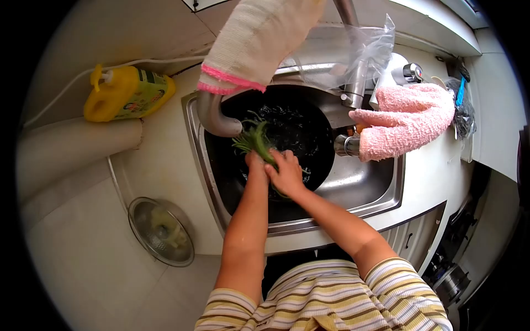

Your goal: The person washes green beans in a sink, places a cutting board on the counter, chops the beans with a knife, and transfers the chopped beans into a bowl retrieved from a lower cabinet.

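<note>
1. And here's the bunch of leafy greens, tips right beside the mouth of the curved metal spout, over the black basin!
2. Look at that long axis: it runs aslant, leafy end toward the spout, stalks trailing away from it.
3. Right hand, farther from the spout: that grip is wrapped around the stalks.
4. Left hand, nearer the spout, is up against the bunch; its fingers are tucked out of sight, so whether this grip is closed, I can't tell.
5. From both grips, the leaves fan out spoutward.
</note>
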A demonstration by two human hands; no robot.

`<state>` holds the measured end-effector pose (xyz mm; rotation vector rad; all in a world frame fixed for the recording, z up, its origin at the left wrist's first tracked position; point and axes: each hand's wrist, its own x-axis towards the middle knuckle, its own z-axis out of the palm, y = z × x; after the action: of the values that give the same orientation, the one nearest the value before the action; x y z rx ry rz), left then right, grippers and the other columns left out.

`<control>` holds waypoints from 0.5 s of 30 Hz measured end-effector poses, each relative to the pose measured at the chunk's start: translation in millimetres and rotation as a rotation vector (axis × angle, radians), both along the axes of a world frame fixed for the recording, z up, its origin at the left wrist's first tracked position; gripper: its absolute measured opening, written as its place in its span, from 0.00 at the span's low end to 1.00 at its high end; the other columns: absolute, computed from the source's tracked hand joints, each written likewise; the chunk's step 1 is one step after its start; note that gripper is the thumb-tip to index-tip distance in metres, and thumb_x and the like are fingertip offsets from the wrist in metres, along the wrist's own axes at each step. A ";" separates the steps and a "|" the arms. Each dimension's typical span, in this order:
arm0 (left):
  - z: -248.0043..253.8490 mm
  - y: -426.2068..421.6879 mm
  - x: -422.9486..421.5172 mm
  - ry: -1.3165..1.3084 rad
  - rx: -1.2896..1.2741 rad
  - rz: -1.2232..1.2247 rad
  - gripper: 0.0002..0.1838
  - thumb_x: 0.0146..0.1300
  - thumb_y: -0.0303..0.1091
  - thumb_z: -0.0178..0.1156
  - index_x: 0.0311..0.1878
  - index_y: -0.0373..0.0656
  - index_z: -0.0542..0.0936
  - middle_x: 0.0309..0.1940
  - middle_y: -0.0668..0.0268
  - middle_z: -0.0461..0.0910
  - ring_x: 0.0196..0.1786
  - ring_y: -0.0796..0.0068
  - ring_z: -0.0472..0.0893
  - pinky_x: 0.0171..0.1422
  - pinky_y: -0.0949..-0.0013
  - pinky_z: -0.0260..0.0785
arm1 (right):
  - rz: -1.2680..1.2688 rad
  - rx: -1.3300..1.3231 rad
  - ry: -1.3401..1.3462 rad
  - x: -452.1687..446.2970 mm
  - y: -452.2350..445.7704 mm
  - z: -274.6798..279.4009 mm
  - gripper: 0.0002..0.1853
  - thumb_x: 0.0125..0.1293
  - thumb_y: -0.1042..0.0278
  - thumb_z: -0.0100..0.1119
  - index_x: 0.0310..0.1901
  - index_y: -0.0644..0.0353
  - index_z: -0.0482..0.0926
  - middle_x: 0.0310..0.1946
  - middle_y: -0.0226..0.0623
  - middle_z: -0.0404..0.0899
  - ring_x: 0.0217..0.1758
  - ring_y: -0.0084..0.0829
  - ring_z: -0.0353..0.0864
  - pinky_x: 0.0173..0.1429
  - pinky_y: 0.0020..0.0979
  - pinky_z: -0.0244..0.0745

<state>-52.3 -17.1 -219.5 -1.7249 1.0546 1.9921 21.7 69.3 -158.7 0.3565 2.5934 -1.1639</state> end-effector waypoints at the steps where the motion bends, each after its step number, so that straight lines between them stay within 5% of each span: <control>1: -6.2 3.8 4.0 -0.007 0.003 -0.002 0.19 0.60 0.34 0.61 0.51 0.34 0.72 0.47 0.55 0.75 0.45 0.61 0.77 0.48 0.59 0.73 | 0.044 0.082 0.129 2.9 -3.6 15.0 0.26 0.58 0.54 0.60 0.59 0.40 0.68 0.47 0.51 0.67 0.52 0.52 0.68 0.50 0.49 0.68; 3: -14.2 9.0 10.1 0.371 0.272 0.378 0.16 0.61 0.34 0.60 0.49 0.37 0.74 0.41 0.57 0.76 0.41 0.60 0.78 0.46 0.59 0.74 | 0.023 0.090 0.091 -1.8 0.0 16.6 0.21 0.60 0.56 0.57 0.55 0.47 0.70 0.48 0.51 0.67 0.50 0.52 0.69 0.50 0.47 0.68; 5: 14.3 9.8 -4.3 0.185 0.204 0.321 0.14 0.62 0.34 0.59 0.48 0.38 0.74 0.40 0.58 0.76 0.39 0.58 0.77 0.46 0.54 0.73 | -0.060 -0.049 0.118 -11.6 18.0 -17.1 0.17 0.63 0.57 0.54 0.49 0.55 0.70 0.44 0.53 0.69 0.47 0.55 0.71 0.48 0.48 0.69; 7: 25.6 -0.3 -3.7 0.057 -0.006 -0.088 0.13 0.62 0.33 0.59 0.46 0.37 0.73 0.37 0.58 0.75 0.36 0.60 0.76 0.42 0.53 0.73 | -0.137 -0.121 -0.129 -29.7 42.0 -50.9 0.19 0.68 0.54 0.47 0.48 0.62 0.67 0.42 0.59 0.73 0.45 0.61 0.73 0.45 0.53 0.69; 8: 41.4 -4.1 -6.8 0.108 0.048 -0.084 0.07 0.65 0.30 0.56 0.45 0.39 0.74 0.31 0.62 0.72 0.32 0.67 0.73 0.43 0.57 0.74 | -0.170 -0.012 -0.249 -39.1 54.6 -46.8 0.22 0.68 0.51 0.45 0.48 0.66 0.67 0.45 0.60 0.73 0.47 0.61 0.72 0.47 0.55 0.68; 10: 53.0 -14.7 -10.6 0.128 0.019 -0.110 0.07 0.65 0.29 0.57 0.43 0.39 0.73 0.31 0.62 0.72 0.31 0.65 0.73 0.42 0.55 0.74 | -0.034 0.145 -0.214 -44.9 76.9 -37.7 0.24 0.68 0.48 0.45 0.48 0.66 0.67 0.44 0.60 0.73 0.45 0.61 0.73 0.47 0.56 0.68; 13: 53.8 -27.1 -6.1 0.198 -0.004 -0.097 0.09 0.63 0.29 0.59 0.44 0.38 0.73 0.31 0.60 0.71 0.32 0.62 0.73 0.40 0.52 0.74 | 0.103 0.340 0.011 -54.4 98.2 34.7 0.18 0.61 0.58 0.57 0.41 0.68 0.75 0.34 0.52 0.79 0.39 0.46 0.80 0.44 0.43 0.74; 15: 80.2 -24.2 0.3 0.216 -0.347 -0.453 0.10 0.62 0.27 0.60 0.45 0.36 0.73 0.36 0.58 0.74 0.33 0.63 0.74 0.40 0.55 0.73 | 0.151 0.388 0.084 -61.4 92.8 67.6 0.16 0.59 0.61 0.61 0.38 0.68 0.77 0.31 0.49 0.81 0.37 0.41 0.82 0.43 0.38 0.76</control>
<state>-52.0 -41.4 -139.3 -1.2682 1.7705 1.8007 -39.6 162.2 -91.0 0.1870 2.8578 -0.6350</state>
